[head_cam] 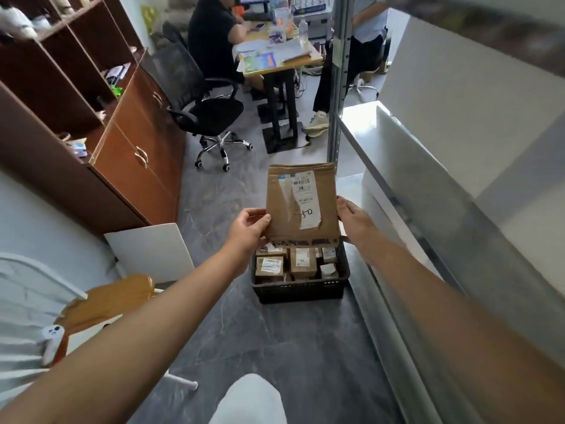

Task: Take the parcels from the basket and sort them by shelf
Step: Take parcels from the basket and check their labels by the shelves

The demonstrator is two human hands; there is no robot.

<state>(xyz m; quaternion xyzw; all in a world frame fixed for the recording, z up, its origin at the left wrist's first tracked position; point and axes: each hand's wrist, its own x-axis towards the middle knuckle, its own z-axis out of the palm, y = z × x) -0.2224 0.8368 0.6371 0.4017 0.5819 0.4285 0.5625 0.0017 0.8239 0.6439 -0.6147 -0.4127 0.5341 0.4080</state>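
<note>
Head view: a flat parcel held upright in both hands above the basket.

The left hand pinches the parcel's left edge near its lower corner, thumb on the front. The right hand grips the right edge at about the same height, fingers curled round it. The parcel's long axis runs up and down, and its white label, with a handwritten number, faces the camera. Its lower edge hangs over the basket's far edge. The basket stands on the floor, full of small parcels, just beside the foot of the metal shelf. That shelf lies to the person's right, nearer the right hand, so the placing move will likely swing rightward, probably led by that hand.
</note>
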